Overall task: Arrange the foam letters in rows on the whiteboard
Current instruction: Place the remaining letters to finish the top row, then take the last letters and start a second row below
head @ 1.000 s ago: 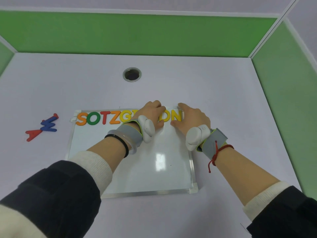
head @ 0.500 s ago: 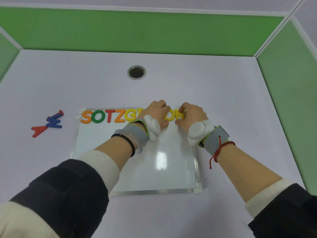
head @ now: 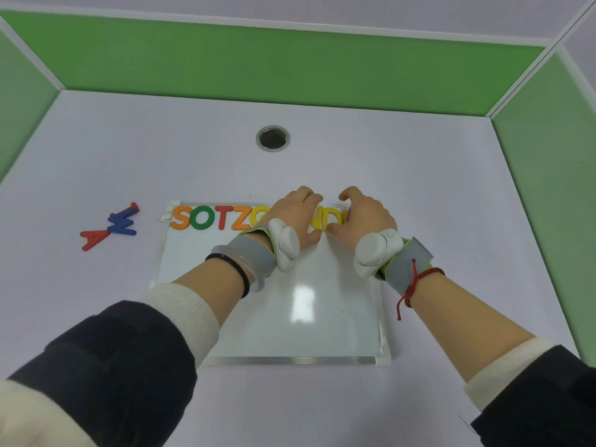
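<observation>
A whiteboard (head: 267,317) lies flat on the table. Along its top edge runs a row of foam letters: orange S (head: 180,218), green O (head: 201,217), red T (head: 222,217), orange Z (head: 241,218), then a yellow one mostly hidden. My left hand (head: 300,214) covers the middle of the row, fingers above it and thumb below. Yellow letters (head: 329,220) show between my hands. My right hand (head: 362,214) curls over the row's right end, its thumb pressing the yellow letters from below. Loose red and blue letters (head: 111,228) lie in a heap left of the board.
A round metal-rimmed hole (head: 273,138) sits in the table behind the board. Green partition walls (head: 290,66) close off the back and both sides. White trackers and grey straps are on both wrists.
My right hand's fingers have curled up from lying flat, and a small gap has opened between my two hands. The letters in the row stay in place.
</observation>
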Available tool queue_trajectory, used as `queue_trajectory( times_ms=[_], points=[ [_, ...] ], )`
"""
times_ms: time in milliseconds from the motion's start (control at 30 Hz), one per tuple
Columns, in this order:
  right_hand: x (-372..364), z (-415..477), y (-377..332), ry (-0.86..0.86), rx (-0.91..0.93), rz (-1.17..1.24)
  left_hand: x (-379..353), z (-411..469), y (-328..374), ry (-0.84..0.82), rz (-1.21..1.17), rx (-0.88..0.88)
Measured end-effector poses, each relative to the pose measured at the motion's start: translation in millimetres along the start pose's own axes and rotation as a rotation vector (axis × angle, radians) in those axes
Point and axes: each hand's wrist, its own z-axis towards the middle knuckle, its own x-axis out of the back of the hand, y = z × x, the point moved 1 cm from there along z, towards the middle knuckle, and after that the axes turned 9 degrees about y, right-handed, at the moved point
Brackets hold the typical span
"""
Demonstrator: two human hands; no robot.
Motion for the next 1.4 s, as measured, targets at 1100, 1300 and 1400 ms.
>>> queue_trajectory(
  times_ms=[1100,1300,1400],
  points=[
    [-155,-41,-265,-0.114,0.405,-0.264,73,-158,-265,0.051,0.147,0.436],
    [-175,-42,-279,-0.1,0.396,-0.289,71,-163,-276,0.128,0.064,0.447],
    [-177,-41,-279,-0.081,0.412,-0.273,73,-163,-278,0.09,-0.042,0.516]
  ],
)
